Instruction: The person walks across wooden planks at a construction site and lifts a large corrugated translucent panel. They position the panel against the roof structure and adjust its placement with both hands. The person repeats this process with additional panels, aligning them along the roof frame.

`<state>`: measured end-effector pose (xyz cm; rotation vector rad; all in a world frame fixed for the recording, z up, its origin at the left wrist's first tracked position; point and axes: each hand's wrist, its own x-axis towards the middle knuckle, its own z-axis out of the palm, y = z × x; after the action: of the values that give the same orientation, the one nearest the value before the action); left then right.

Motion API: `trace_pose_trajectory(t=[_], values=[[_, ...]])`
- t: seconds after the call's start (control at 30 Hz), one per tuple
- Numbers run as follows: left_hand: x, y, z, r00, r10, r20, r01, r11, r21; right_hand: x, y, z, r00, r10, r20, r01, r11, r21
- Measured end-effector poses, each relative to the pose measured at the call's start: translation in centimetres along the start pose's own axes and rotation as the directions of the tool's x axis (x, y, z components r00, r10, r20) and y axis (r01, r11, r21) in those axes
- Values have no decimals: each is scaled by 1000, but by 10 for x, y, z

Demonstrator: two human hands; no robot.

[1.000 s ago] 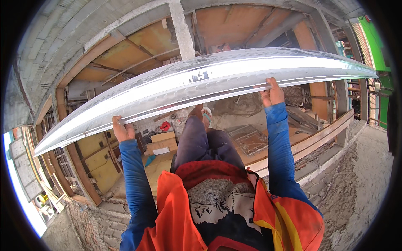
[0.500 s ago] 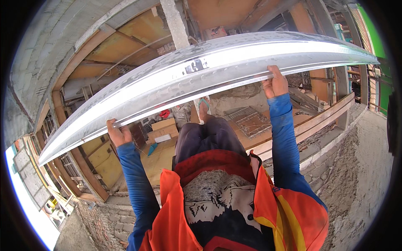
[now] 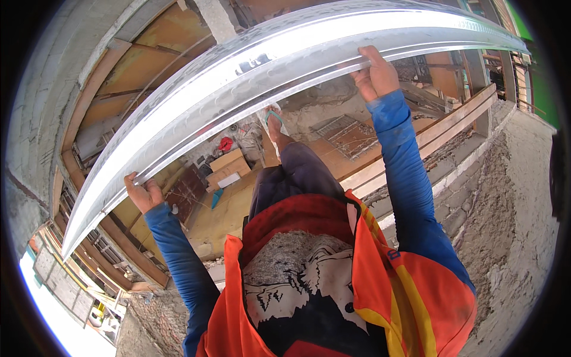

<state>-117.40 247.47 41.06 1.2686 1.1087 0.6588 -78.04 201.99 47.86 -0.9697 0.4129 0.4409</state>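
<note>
A long, shiny metal profile [image 3: 250, 86] stretches across the upper part of the head view, bowed by the lens, with its left end lower than its right. My left hand [image 3: 144, 193] pinches its near edge toward the left end. Farther right, my right hand [image 3: 377, 75] grips the same edge, thumb below and fingers over the rim. Dark smudges and a small patch mark the profile's bright face. The fingers' far sides are hidden behind the metal.
Wooden planks [image 3: 440, 134] run like a rail on the right, beside a rough wall. A concrete post [image 3: 215, 21] stands beyond the profile. Below lie a cardboard box [image 3: 229, 166], a teal object [image 3: 216, 198] and a metal grid [image 3: 351, 135]. My sandaled foot [image 3: 273, 119] rests on a pale narrow surface.
The profile has shifted up and tilted further, its left end dropping in the picture. Both hands moved left with it, still gripping; the right hand also rose. More of one leg shows.
</note>
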Motion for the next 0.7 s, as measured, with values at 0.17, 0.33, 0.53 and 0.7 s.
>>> trace_pose_trajectory(t=[0.17, 0.33, 0.53, 0.7], values=[[-32, 8, 21, 995, 93, -35, -84, 978, 193, -16, 10, -14, 988, -87, 130, 91, 996, -23], [-69, 15, 28, 909, 318, 269, -413, 601, 684, -20, 10, -37, 998, -48, 31, 50, 995, -83], [-81, 12, 20, 918, 313, 242, -390, 613, 687, -28, 17, -74, 911, -195, 362, 382, 731, -566], [-99, 9, 28, 981, -177, -81, 152, 955, -255, -49, 16, -72, 994, -103, 39, 105, 994, -34]])
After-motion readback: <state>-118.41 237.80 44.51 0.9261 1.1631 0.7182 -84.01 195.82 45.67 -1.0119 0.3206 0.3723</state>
